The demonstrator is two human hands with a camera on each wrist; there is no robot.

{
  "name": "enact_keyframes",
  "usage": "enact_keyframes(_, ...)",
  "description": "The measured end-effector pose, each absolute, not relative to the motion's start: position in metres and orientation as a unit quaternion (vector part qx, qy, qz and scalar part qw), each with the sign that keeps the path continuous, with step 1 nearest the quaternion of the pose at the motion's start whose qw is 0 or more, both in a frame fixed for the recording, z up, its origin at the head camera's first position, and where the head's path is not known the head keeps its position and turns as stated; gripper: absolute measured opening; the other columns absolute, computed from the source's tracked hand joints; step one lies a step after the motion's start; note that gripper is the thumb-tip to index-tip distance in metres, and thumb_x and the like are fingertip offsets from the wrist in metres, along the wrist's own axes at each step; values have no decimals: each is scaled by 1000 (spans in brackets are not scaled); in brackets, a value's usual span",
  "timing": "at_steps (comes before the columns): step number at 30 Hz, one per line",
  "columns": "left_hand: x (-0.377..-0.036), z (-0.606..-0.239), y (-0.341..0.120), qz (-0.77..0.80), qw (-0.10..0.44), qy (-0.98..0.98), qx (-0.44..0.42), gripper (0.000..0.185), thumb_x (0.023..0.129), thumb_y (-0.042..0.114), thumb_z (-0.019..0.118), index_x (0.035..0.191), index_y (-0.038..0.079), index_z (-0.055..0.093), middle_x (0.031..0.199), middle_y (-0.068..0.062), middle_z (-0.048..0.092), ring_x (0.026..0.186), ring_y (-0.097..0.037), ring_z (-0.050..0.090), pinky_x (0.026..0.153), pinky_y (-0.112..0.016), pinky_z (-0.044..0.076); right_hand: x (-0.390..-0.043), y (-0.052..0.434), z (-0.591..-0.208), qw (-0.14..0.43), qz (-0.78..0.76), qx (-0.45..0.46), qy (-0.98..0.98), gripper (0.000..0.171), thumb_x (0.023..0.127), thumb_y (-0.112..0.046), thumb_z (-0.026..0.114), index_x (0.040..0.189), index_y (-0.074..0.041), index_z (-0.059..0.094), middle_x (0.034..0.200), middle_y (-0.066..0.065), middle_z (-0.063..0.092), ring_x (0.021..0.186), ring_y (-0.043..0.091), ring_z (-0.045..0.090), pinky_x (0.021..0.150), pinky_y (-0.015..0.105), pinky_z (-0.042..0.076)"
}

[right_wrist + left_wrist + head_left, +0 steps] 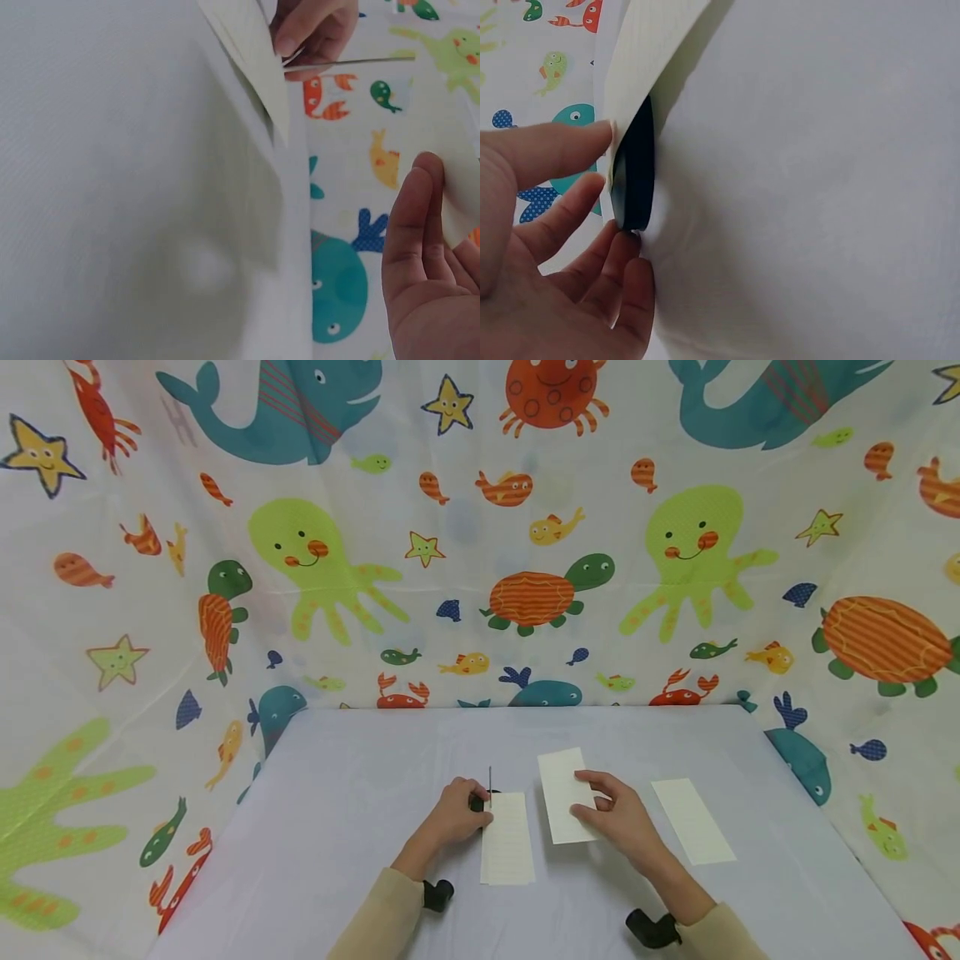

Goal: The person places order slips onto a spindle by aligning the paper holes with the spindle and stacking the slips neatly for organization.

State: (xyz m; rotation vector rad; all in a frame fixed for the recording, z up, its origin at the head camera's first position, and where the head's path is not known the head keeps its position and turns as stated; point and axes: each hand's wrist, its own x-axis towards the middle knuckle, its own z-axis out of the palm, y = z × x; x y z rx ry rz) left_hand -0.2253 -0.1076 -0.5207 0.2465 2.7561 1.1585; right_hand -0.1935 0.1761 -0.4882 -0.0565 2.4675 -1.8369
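Pinching a black binder clip [477, 802] at the top edge of a lined paper stack [507, 850], the left hand [452, 817] is gripping it, while the right hand [617, 814], fingers relaxed, is resting on another sheet [560, 777] lying just beside it on the surface [337, 827].

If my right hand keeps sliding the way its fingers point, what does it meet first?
The right hand points left and a little away, resting on a paper slip. Past that slip, the next thing looks to be the binder clip held by the left hand, though depth is unclear.
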Motion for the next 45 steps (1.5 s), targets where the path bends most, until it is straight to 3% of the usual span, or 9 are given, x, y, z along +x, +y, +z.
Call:
enact_keyframes(12, -222, -518, -107, 391, 34, 917, 76, 16, 92, 10, 67, 106, 5, 66, 112, -12, 57, 104, -30, 55, 90, -49, 48, -191, 162, -479, 18, -611, -27, 791, 51, 91, -9, 77, 138, -8, 60, 147, 14, 53, 113, 25, 63, 87, 23, 52)
enact_keyframes(16, -221, -514, -105, 406, 23, 911, 60, 13, 94, 10, 64, 106, 5, 66, 112, -11, 60, 106, -30, 57, 89, -49, 49, -189, 157, -476, 13, -624, -33, 780, 50, 91, -7, 76, 138, -7, 60, 145, 16, 54, 107, 24, 64, 84, 22, 53)
enact_keyframes(24, -221, -496, -103, 443, -18, 896, 29, 9, 96, 13, 63, 101, 8, 67, 96, -4, 62, 89, -21, 57, 78, -40, 50, -187, 146, -469, 8, -635, -37, 772, 48, 89, -5, 78, 135, -7, 63, 139, 15, 58, 96, 23, 63, 79, 21, 54)
enact_keyframes(35, -225, -480, -98, 489, -37, 871, 0, 22, 103, 27, 57, 108, 8, 68, 100, -4, 66, 93, -22, 59, 83, -42, 51, -186, 133, -465, -2, -649, -59, 759, 44, 89, -5, 77, 131, -8, 65, 138, 11, 60, 93, 23, 62, 78, 19, 53)
enact_keyframes(40, -226, -474, -99, 536, -41, 843, 14, 30, 105, 25, 48, 106, 4, 69, 96, -6, 65, 91, -21, 59, 84, -41, 49, -184, 127, -464, 6, -664, -67, 745, 43, 88, -3, 77, 129, -8, 66, 135, 12, 61, 88, 23, 64, 75, 21, 54)
enact_keyframes(45, -228, -468, -98, 579, -59, 813, 33, 31, 105, 21, 50, 102, -2, 70, 91, -9, 66, 88, -21, 60, 85, -39, 49, -184, 121, -463, 8, -667, -72, 742, 43, 88, -3, 78, 129, -9, 67, 133, 11, 62, 88, 22, 66, 76, 22, 55)
